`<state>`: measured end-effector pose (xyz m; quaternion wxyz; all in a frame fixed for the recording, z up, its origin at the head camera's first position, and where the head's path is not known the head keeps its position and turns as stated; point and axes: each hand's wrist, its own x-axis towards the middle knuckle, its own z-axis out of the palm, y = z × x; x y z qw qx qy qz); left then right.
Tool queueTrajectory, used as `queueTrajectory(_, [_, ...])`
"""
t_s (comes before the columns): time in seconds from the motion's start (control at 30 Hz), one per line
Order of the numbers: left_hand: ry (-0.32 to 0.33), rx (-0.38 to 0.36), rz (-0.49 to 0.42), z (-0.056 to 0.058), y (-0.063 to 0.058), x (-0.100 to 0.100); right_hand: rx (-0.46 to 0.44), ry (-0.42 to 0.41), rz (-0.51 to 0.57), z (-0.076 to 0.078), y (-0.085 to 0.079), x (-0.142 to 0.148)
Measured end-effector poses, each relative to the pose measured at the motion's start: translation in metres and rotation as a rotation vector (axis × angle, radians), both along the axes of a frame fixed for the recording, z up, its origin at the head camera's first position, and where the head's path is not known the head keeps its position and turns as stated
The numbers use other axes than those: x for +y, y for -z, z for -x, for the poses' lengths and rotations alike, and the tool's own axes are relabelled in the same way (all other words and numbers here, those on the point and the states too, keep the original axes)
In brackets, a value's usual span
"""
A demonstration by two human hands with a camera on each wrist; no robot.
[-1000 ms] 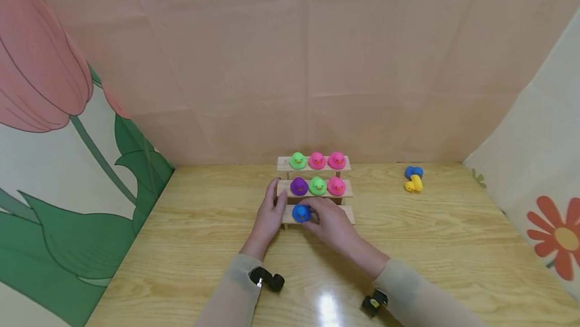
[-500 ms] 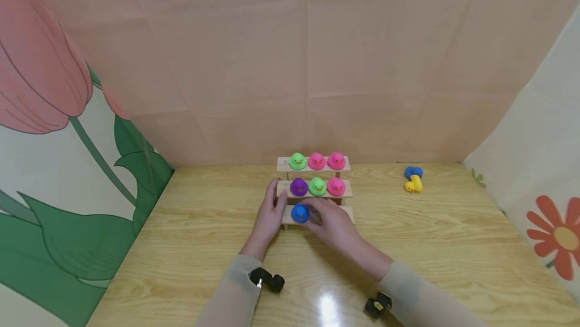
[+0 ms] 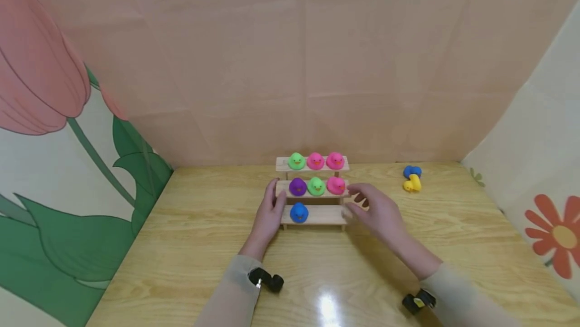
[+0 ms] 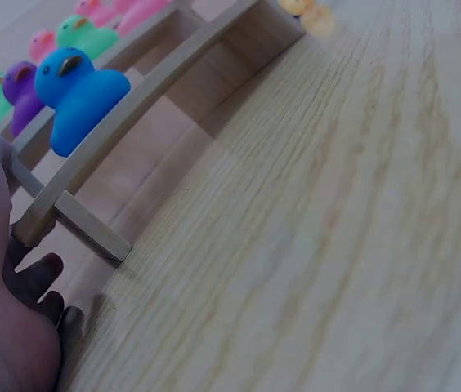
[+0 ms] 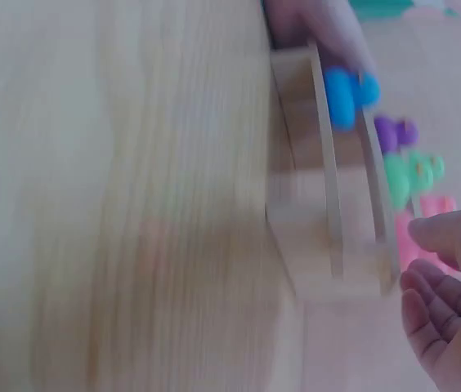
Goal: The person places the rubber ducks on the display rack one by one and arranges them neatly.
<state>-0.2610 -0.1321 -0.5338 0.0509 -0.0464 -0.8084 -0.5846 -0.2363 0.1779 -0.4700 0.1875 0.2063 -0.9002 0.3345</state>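
A three-tier wooden stand point(image 3: 326, 214) holds rubber ducks. On its lowest step, a blue duck point(image 3: 299, 213) sits at the left. The middle step bears a purple duck point(image 3: 297, 186), a green duck point(image 3: 316, 186) and a pink duck point(image 3: 336, 186). My left hand point(image 3: 269, 216) grips the stand's left end; in the left wrist view its fingers curl beneath the edge. My right hand point(image 3: 378, 213) is at the stand's right end, fingers loosely bent and holding nothing. Its fingertips are right beside the middle-step pink duck; whether they touch it I cannot tell.
Along the top step sit a green duck point(image 3: 296, 161) and two pink ducks, one of them the right-hand pink duck point(image 3: 335, 160). Farther right on the wooden table point(image 3: 217, 216) lie a blue duck point(image 3: 412, 171) and a tipped yellow duck point(image 3: 413, 184). Printed backdrops stand around the table.
My right hand has let go of the blue duck on the lowest step and moved right. The middle-step pink duck now faces more to the right. My left hand stays put.
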Motion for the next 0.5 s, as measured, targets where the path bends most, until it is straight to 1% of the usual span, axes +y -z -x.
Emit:
queueTrajectory(0.1, [0.001,-0.001,0.004,0.000,-0.001,0.000,0.017,0.053,-0.009,0.004,-0.003,0.022])
queueTrajectory(0.27, [0.004,0.008,0.007,0.001,-0.002,0.000,0.000,0.136,-0.023,0.016,-0.009,0.062])
queueTrajectory(0.37, [0.006,0.007,0.005,0.001,-0.001,0.000,0.003,0.195,-0.033,0.030,-0.005,0.090])
queueTrajectory(0.5, [0.004,0.003,0.001,0.001,0.001,0.000,-0.021,0.260,-0.050,0.049,0.004,0.125])
